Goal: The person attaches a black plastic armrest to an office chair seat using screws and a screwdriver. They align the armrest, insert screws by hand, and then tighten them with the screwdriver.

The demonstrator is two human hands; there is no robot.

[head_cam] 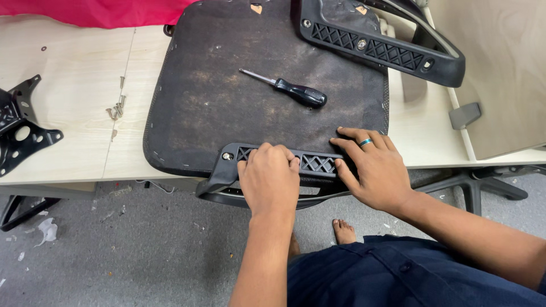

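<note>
both grips press armrest on pale table, seemingly flat.

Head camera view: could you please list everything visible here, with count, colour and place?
Upturned fabric-covered chair seat: one, dark brown-black, on the table.
Near plastic armrest bracket: one, black, on the seat's near edge, under both hands.
Far plastic armrest bracket: one, black, on the seat's far right corner.
Black-handled screwdriver: one, lying on the seat.
Loose metal screws: small cluster, silver, on the table left of the seat.
Flat metal mounting plate: one, black, at the table's left edge.
Wooden table: one, pale.
Cloth: red, far edge.
Left hand: pressing the near bracket.
Right hand: ringed, resting on the bracket's right end.
</note>
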